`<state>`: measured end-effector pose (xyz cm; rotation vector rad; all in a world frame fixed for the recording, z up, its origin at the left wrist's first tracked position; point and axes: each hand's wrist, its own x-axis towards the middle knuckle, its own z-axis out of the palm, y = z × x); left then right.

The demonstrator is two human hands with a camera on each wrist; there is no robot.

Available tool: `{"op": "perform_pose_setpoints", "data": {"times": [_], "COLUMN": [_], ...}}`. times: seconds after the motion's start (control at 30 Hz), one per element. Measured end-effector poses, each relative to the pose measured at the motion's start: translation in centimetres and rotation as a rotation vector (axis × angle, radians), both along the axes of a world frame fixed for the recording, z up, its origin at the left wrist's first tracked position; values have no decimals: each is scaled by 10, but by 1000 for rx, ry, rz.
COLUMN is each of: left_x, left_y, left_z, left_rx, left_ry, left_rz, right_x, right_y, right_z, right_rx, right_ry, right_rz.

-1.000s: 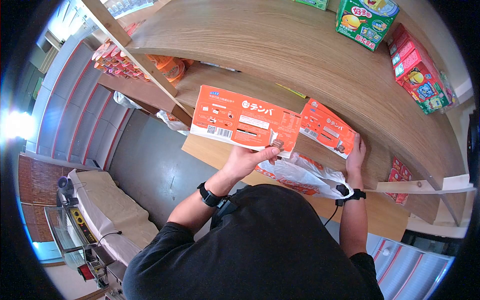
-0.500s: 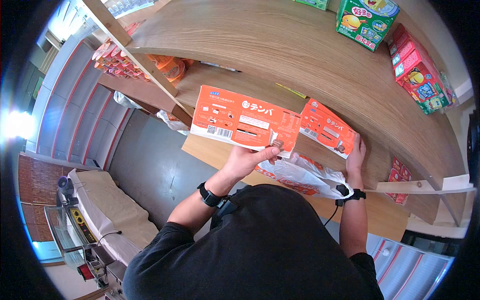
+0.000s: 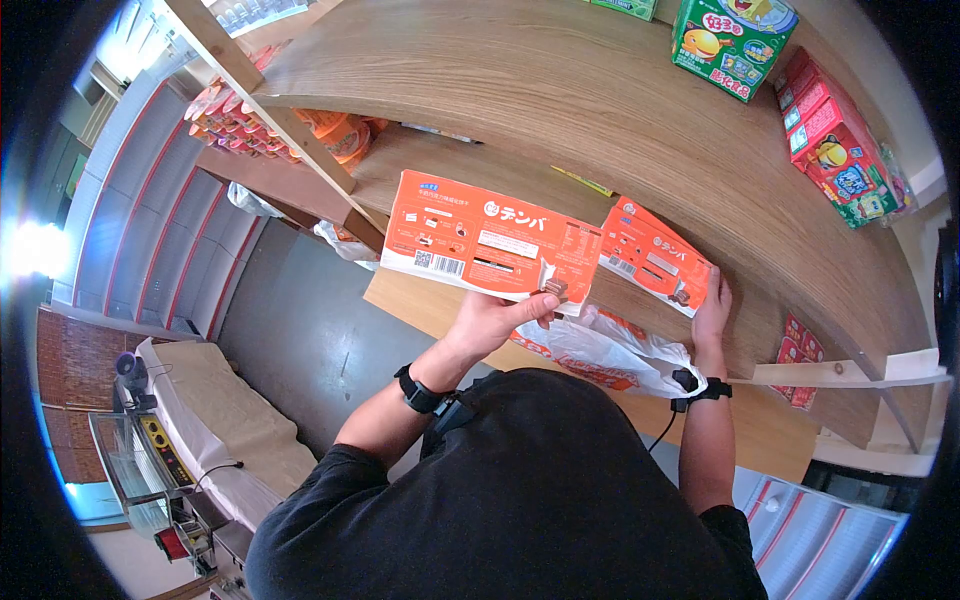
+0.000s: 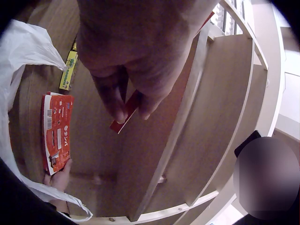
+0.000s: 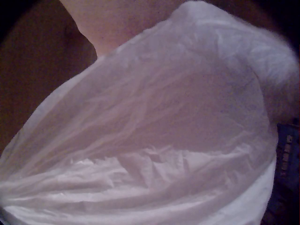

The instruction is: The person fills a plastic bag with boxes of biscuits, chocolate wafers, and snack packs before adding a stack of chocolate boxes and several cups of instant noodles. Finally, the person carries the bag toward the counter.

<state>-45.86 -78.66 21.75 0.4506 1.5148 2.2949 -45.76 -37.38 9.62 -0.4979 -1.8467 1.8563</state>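
Here's the left hand (image 3: pixel 493 326), thumb across the printed face of an orange box (image 3: pixel 475 235), fingers tucked behind, pinching it at its near right corner! The box sits tilted in front of the shelving, broad face up.

Over on the right, a second orange box (image 3: pixel 655 258) lies over the lower shelf (image 3: pixel 437 165), and the right hand (image 3: pixel 710 312) has it by the near right end. Thumb and fingers close in on that end, though the fingertips are partly hidden; in the right wrist view the white plastic bag (image 3: pixel 655 362) covers them entirely. That bag hangs from the right wrist, just beside a black wristband (image 3: pixel 712 389).

A thin yellow pack (image 3: pixel 582 181) lies beyond the boxes. Far right, on the upper shelf (image 3: pixel 480 75), a green snack box (image 3: pixel 733 48) stands near red snack boxes (image 3: pixel 822 120)!
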Motion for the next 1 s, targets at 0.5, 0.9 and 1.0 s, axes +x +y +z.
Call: {"op": "perform_pose_setpoints", "data": {"times": [0.5, 0.9, 1.0], "left_x": [1, 1, 1], "left_y": [-1, 0, 0], "left_z": [2, 3, 2], "left_rx": [-14, -10, -8], "left_ry": [8, 21, 14], "left_rz": [4, 9, 13], "right_x": [1, 0, 1], "right_y": [-2, -1, -3], "right_z": [3, 0, 3], "right_rx": [5, 28, 21], "right_ry": [-7, 12, 11], "right_rz": [15, -13, -2]}}
